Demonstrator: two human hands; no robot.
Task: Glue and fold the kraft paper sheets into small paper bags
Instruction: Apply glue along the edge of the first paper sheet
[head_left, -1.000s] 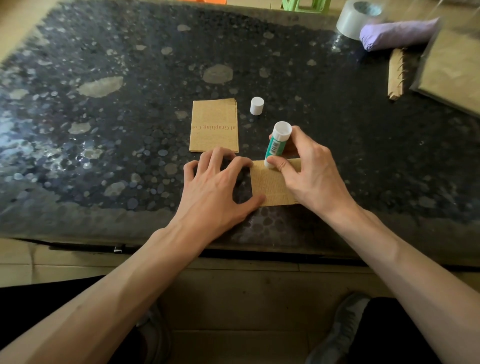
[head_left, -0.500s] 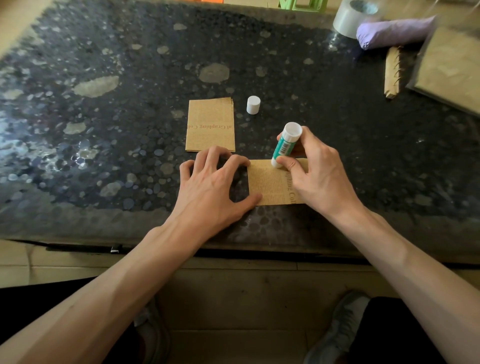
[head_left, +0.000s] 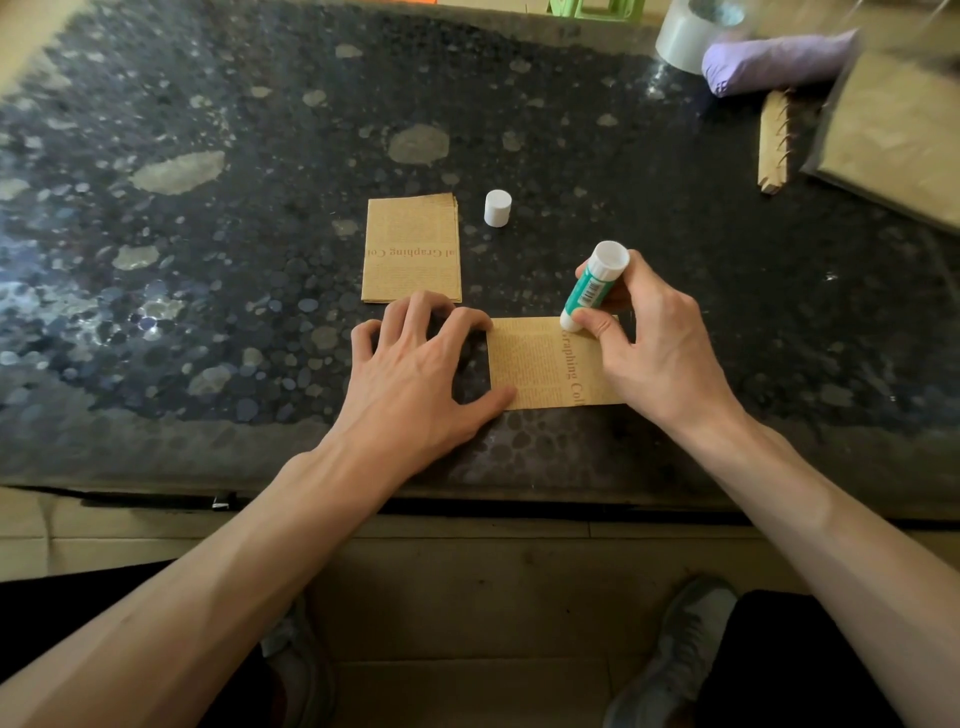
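Curled round the glue stick (head_left: 592, 288), the right grip (head_left: 654, 343) pinched it between thumb and fingers, tilted, with its lower end down on the far edge of the paper sheet (head_left: 540, 364). The left grip (head_left: 415, 374) held nothing. Its fingers were spread and arched, with the thumb tip pressing the sheet's near left corner and the forefinger at its far left corner, pinning it flat. The sheet lay close to the near edge of the tabletop (head_left: 208, 260), about midway along it.

By my reading, glue was going onto this sheet and its folding was not yet done. Just beyond the left grip lay a small pile of folded pieces (head_left: 413, 249); whether they were finished bags I could not tell. The white cap (head_left: 497, 208) stood just right of that pile. More brown paper (head_left: 898, 135) waited at the far right corner, near a tape roll (head_left: 685, 36) and a purple bundle (head_left: 779, 60).

Open tabletop stretched left and right of the sheet. The near edge was close, so a fold drawn toward the person would have little margin.
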